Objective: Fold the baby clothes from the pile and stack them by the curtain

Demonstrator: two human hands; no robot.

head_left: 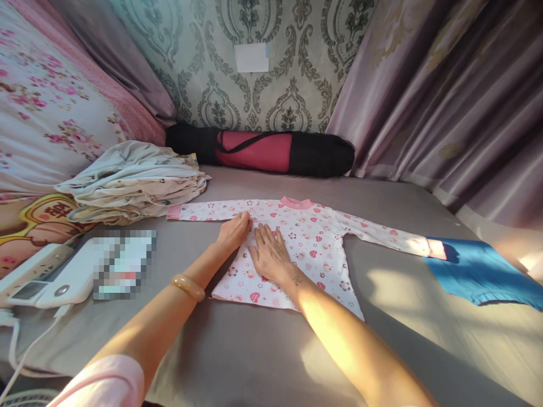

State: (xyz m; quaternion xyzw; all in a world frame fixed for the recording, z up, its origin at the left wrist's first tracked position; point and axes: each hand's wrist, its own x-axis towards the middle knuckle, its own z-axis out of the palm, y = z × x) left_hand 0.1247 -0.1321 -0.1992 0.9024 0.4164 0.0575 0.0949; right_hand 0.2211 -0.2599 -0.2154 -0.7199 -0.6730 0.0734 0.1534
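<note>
A white long-sleeved child's shirt [314, 265] with pink hearts and flowers lies spread out, its pink collar pointing away from me and both sleeves stretched sideways. My left hand [235, 230] is closed at the shirt's left side, just under the sleeve, with its fingers pinching the fabric there. Flat on the chest of the shirt rests my right hand [271, 257], fingers stretched and slightly spread. The right cuff overlaps a folded blue garment [487, 274].
A pile of pale clothes [139, 175] sits at the left. Nearer are a white power bank [76, 277], a power strip [36, 271] with cables, and a blurred-out flat object [127, 265]. A black and red long bag [258, 151] lies against the wall.
</note>
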